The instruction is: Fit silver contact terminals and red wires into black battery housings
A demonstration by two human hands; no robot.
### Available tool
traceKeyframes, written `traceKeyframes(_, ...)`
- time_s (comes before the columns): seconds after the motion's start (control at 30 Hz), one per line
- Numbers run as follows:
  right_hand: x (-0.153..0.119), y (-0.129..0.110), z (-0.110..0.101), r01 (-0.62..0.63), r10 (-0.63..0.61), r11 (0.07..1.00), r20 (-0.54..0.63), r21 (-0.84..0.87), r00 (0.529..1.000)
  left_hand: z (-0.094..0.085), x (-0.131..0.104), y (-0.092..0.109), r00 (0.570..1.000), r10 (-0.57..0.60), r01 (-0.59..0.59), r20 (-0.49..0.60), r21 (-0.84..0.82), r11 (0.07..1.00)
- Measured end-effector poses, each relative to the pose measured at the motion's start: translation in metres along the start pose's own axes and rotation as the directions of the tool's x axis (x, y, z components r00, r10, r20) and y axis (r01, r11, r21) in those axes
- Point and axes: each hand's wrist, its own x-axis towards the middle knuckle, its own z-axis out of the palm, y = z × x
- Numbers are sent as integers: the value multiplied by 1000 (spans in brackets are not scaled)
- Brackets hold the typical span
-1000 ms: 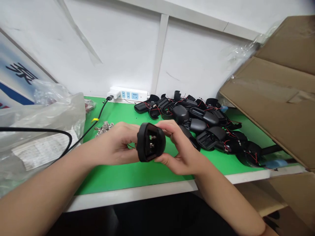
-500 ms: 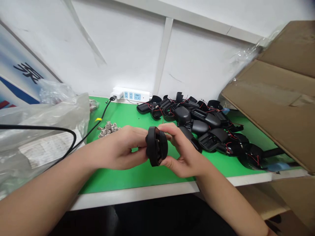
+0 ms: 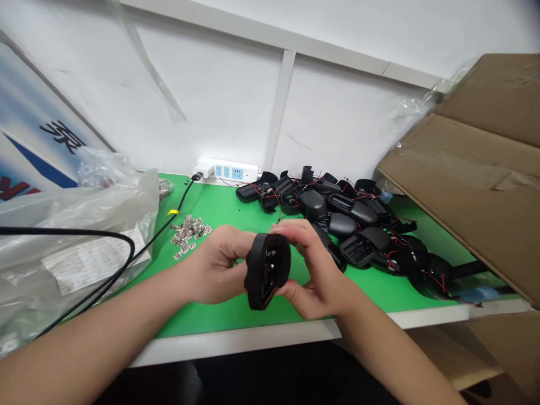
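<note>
A black plastic housing (image 3: 266, 271) is held upright between my two hands above the green mat, its hollow side with small metal parts turned toward me. My left hand (image 3: 221, 264) grips its left side, thumb and fingers closed on it. On the other side, my right hand (image 3: 314, 270) pinches its right edge between thumb and fingers. Small metal pieces (image 3: 189, 232) lie in a loose pile beyond my left hand. Many similar black housings (image 3: 343, 223) with thin red wires are heaped behind and right of my right hand.
A white power strip (image 3: 236, 171) with a plugged-in black cable (image 3: 183, 197) lies by the wall. Clear plastic bags (image 3: 105, 208) and a paper sheet cover the left. A cardboard box (image 3: 472, 163) leans in from the right.
The housing has turned so more of its hollow inside shows, and it sits slightly lower in view. Both hands still hold it. The whole view has shifted a little.
</note>
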Motion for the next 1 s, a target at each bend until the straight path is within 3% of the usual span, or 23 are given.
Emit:
traceKeyframes(0.1,-2,0,0,63,-64,995,-9,-76,998,-4,-1,-4,992,96,-89,88,-79,993)
traceKeyframes(0.2,-4,0,-1,49,-67,991,-140,-128,988,-9,-2,-3,981,193,-189,30,-107,976)
traceKeyframes(0.3,-6,0,0,-45,16,993,-263,-105,965,-7,-2,3,975,213,-217,-53,-85,972)
traceKeyframes(0.43,-8,2,7,-108,121,991,-174,85,977,13,-2,10,988,-5,-13,-153,-112,994)
traceKeyframes(0.53,-10,5,12,-197,232,950,-127,241,964,27,-4,15,926,-214,167,-312,-172,971)
traceKeyframes(0.6,-11,5,14,-262,296,909,-61,325,953,32,-4,18,886,-310,240,-345,-231,943)
traceKeyframes(0.77,-7,2,13,-321,340,842,35,433,940,30,-2,23,850,-402,295,-340,-325,899)
traceKeyframes(1.0,-5,7,17,-270,288,882,12,385,958,28,-1,23,854,-436,316,-284,-382,869)
